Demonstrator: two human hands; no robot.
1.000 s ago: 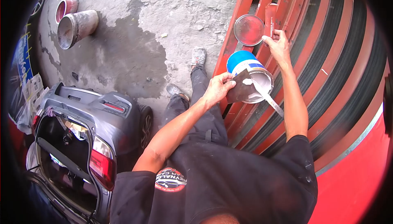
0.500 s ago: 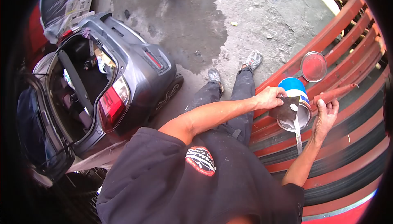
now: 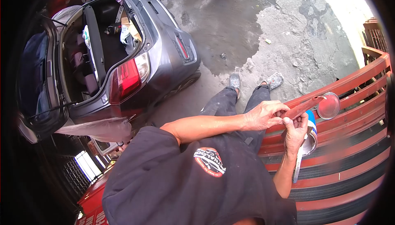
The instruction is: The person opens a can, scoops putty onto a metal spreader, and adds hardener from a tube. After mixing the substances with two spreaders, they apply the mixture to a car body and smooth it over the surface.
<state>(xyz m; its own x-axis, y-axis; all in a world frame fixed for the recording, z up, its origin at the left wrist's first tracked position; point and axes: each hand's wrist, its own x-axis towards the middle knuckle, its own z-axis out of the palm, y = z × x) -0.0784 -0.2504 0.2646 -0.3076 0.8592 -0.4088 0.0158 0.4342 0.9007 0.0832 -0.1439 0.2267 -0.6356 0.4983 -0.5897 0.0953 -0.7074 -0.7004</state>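
A long, flattened red tube is held between both my hands, pointing up and to the right. My left hand pinches its near end with bent fingers. My right hand grips it from below, thumb pressed against it. Just behind the right hand, an open can with a blue and white label sits tilted on the red slats, partly hidden. A pale flat strip smeared with white extends down from beside the can. I cannot see the dark square plate in this view.
A round can lid lies on the red and black slatted bench. To the left stands a grey car with its tailgate open and things in the boot. Plastic sheeting hangs by its bumper. Rough concrete floor stretches ahead.
My left hand has left the can, no longer shows the dark plate and now grips the red tube. My right hand has brought the tube leftward to meet it. The view has shifted.
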